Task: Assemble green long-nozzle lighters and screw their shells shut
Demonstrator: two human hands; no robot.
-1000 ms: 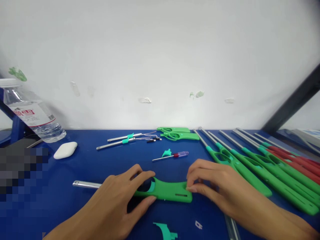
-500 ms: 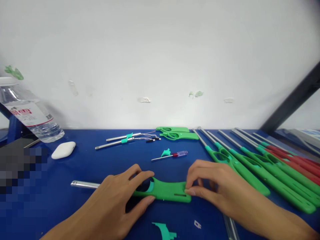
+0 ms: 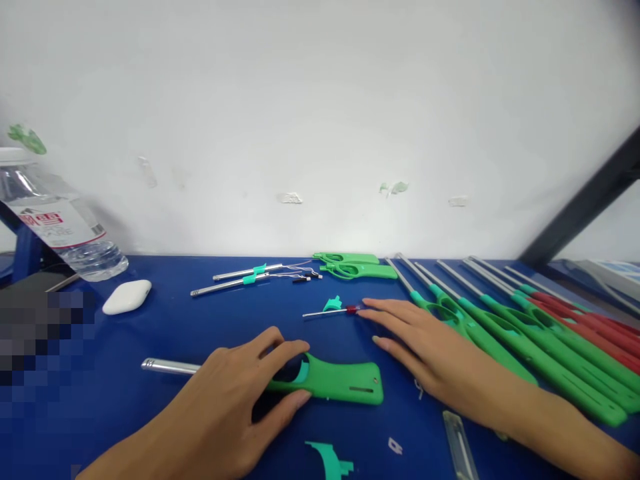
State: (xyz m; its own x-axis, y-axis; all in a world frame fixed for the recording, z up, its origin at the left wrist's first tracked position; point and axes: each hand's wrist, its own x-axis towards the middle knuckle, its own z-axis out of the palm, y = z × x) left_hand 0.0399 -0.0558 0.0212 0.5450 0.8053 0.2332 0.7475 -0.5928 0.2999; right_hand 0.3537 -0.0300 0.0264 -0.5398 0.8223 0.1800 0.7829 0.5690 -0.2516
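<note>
In front of me lies a long-nosed lighter with a green body [image 3: 343, 383] and a metal tube [image 3: 167, 366]. My left hand [image 3: 250, 393] grips it around the trigger loop, thumb below and fingers above, keeping it flat on the table. My right hand [image 3: 407, 333] is stretched over a small screwdriver [image 3: 327, 313], fingers spread, fingertips at its red and purple handle, most of which they hide. A turquoise trigger piece [image 3: 333, 305] sits behind the screwdriver shaft. Another turquoise trigger [image 3: 330, 460] lies at the near edge, beside a tiny white part [image 3: 395, 445].
To the right is a row of assembled green lighters [image 3: 520, 340] and red ones [image 3: 590, 320]. Green shell halves [image 3: 363, 271] and wired metal tubes [image 3: 230, 285] lie at the back. Leftward are a white case [image 3: 127, 297] and a tilted water bottle [image 3: 65, 227]. A transparent fuel tank [image 3: 459, 443] lies nearby.
My right hand has left the lighter's handle end and moved up and forward to the screwdriver, its fingers opening from a pinch. My left hand stays on the lighter.
</note>
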